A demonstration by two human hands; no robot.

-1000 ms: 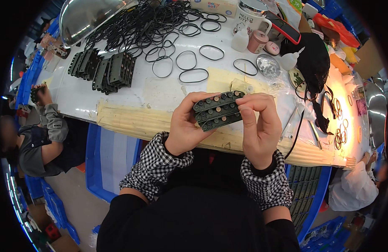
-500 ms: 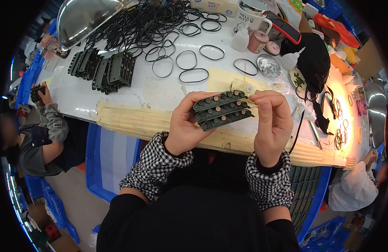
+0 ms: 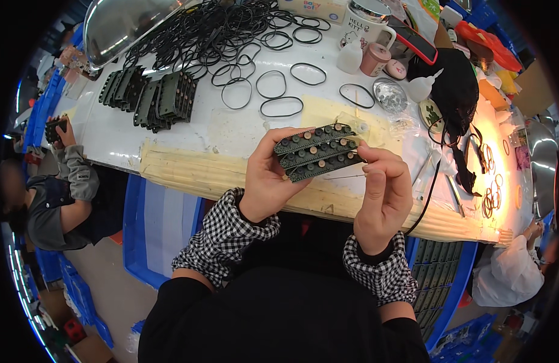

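My left hand (image 3: 271, 175) grips a small stack of dark green toy tank track pieces (image 3: 318, 151) with rows of round wheels, some with brownish centres. The stack is raised above the table's near edge and slants up to the right. Close by its right end, my right hand (image 3: 385, 187) is closed in a pinch, its fingertips touching or almost touching the lowest piece. What the pinch holds is too small to make out. A thin stick-like line (image 3: 345, 177) shows just left of the thumb; I cannot tell whether it is held.
More green pieces (image 3: 164, 100) stand in two groups at the left, below a heap of black rubber bands (image 3: 194, 36). Behind my hands are a mug (image 3: 361, 27), small bottles and a foil dish (image 3: 389, 94). Blue crates (image 3: 134, 236) flank me; co-workers sit left and right.
The stack has turned in my left hand, its wheeled faces showing more. My right hand has shifted left and slightly down, its fingertips closer to the lower piece.
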